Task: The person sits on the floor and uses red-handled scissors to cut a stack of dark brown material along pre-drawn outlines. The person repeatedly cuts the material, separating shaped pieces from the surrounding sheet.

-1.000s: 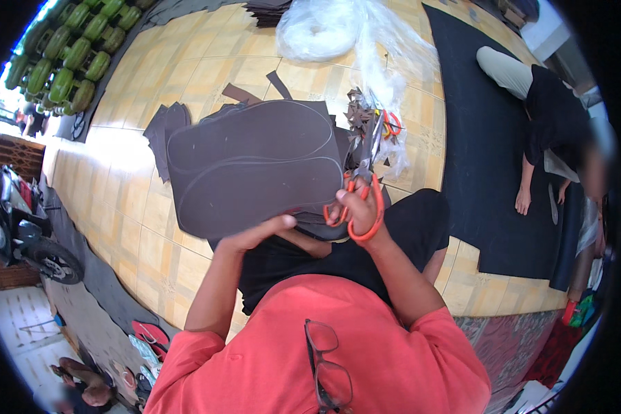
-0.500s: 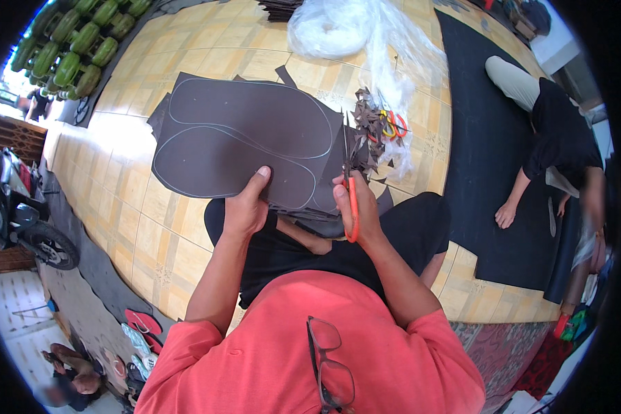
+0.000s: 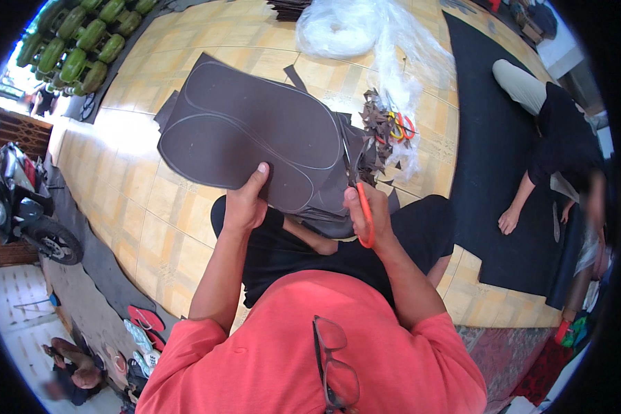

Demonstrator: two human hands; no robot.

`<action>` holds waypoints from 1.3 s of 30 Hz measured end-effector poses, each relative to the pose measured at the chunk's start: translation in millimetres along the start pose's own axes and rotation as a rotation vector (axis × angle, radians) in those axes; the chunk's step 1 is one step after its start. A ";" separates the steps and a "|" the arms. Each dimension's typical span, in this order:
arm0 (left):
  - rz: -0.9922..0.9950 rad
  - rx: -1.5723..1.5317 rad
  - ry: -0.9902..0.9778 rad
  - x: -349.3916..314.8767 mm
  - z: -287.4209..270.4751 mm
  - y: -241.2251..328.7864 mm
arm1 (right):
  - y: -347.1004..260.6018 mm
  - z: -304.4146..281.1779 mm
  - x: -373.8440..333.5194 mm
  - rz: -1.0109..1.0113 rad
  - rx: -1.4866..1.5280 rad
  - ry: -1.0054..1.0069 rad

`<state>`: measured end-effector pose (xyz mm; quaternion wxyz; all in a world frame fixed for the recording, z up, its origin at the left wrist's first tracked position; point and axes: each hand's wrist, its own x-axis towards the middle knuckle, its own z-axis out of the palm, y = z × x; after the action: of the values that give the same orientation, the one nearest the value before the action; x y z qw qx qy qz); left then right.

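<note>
A dark brown sheet (image 3: 248, 124) with two sole-shaped outlines drawn on it is held up over my lap. My left hand (image 3: 248, 200) grips its near edge, thumb on top and fingers underneath. In my right hand (image 3: 372, 214) are scissors (image 3: 363, 210) with an orange handle, closed in my grip. Their blades point away from me, at the sheet's right edge by the outline. More dark sheet pieces (image 3: 334, 214) lie beneath, close to my legs.
Dark offcuts (image 3: 376, 127) are heaped on the tiled floor beside yellow- and red-handled scissors (image 3: 401, 127). Clear plastic film (image 3: 338, 27) lies farther off. On the right, another person (image 3: 566, 131) leans over a large black sheet (image 3: 493, 165). A motorcycle (image 3: 31, 207) stands at left.
The sheet has turned clockwise, its far left corner rising. The scissors have tilted, with their blades now against the sheet's right edge. My right hand has shifted slightly right and nearer.
</note>
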<state>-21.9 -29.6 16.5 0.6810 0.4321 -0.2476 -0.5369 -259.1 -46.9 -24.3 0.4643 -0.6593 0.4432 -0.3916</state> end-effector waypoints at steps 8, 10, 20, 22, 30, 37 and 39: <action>-0.082 -0.011 -0.018 0.0 -3.0 1.7 | 14.8 12.2 1.5 -0.025 -0.031 0.068; -0.112 -0.019 -0.020 -1.4 -1.7 -1.5 | 15.1 14.4 6.8 -0.117 -0.037 0.137; -0.187 0.150 0.039 5.9 -15.7 16.6 | 6.2 4.9 -7.1 0.143 0.140 -0.013; -0.261 0.230 0.018 2.7 -25.2 23.5 | -8.0 1.5 -2.9 0.212 0.171 -0.032; -0.486 0.453 -0.080 -13.5 -30.0 30.1 | 2.3 -5.4 13.4 0.036 -0.013 0.024; -0.572 0.506 -0.194 -18.1 -30.1 31.7 | -8.0 -9.8 14.7 -0.028 -0.094 0.035; -0.575 0.496 -0.199 -18.3 -32.5 30.2 | -7.8 -10.8 11.9 0.004 -0.092 0.022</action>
<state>14.3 -0.3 28.2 0.3505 0.5810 -0.3035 -0.6689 -263.8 -59.7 -12.7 0.4294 -0.6747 0.4672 -0.3770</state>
